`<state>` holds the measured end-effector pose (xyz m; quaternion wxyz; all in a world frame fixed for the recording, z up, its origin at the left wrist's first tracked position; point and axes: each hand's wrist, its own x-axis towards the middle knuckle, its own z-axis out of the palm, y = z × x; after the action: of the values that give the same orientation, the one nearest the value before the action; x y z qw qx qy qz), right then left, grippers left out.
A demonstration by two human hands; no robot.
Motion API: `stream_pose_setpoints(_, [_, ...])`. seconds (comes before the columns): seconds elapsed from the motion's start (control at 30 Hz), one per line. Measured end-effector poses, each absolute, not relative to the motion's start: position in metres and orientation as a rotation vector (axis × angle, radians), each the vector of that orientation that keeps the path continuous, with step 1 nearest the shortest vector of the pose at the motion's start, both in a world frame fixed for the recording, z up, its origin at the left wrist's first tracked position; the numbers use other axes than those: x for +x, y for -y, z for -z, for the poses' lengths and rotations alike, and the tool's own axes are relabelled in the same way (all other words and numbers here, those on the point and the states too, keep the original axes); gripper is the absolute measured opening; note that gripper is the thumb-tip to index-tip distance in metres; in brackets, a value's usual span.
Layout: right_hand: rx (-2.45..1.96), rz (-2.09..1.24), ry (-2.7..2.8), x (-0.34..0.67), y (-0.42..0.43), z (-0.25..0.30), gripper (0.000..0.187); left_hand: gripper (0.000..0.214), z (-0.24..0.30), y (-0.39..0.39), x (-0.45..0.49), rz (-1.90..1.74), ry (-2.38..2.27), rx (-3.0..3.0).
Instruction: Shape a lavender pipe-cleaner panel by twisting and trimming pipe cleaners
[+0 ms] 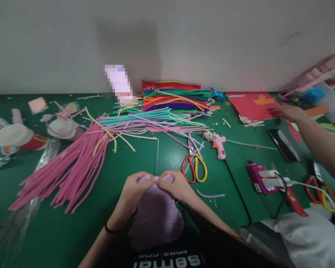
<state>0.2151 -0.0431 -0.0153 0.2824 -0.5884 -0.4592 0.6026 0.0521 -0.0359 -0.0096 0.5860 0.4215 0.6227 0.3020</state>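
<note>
A flat, rounded lavender piece (156, 219), seemingly made of pipe cleaners, is held upright in front of my chest. My left hand (134, 190) pinches its upper left corner, and my right hand (177, 185) pinches the upper right one. Both thumbs meet near the middle of its narrow top. From there a thin pale wire (157, 158) sticks up over the table. Scissors (194, 163) with one red and one yellow handle lie beyond my right hand. A short lilac pipe cleaner (210, 194) lies to its right.
Pink pipe cleaners (69, 167) spread at left, with multicoloured bundles (175, 98) behind. White-lidded cups (12, 136) stand far left. A pink glue gun (219, 145) and purple power strip (261, 178) lie at right, where another person's arm (315, 134) reaches over red sheets (248, 106).
</note>
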Motion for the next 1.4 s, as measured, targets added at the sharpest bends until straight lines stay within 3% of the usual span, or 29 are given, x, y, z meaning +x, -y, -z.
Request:
stream_pose_setpoints(0.27, [-1.537, -1.639, 1.299, 0.222, 0.046, 0.006, 0.024, 0.023, 0.001, 0.03, 0.043, -0.466, -1.381, 1.249])
stream_pose_setpoints(0.8, [-1.433, -1.701, 1.317, 0.233, 0.042, 0.013, 0.028, 0.021, 0.001, 0.032, 0.039, -0.606, -1.344, 1.109])
stream_pose_setpoints(1.27, [-1.46, -1.536, 1.274, 0.27, 0.039, -0.002, 0.036, 0.032, 0.014, 0.036, 0.038, -0.666, -1.435, 0.942])
stream_pose_setpoints(1.4, [-1.76, -1.219, 1.49, 0.318, 0.044, -0.033, 0.026, 0.032, 0.01, 0.039, 0.037, -0.699, -1.426, 0.857])
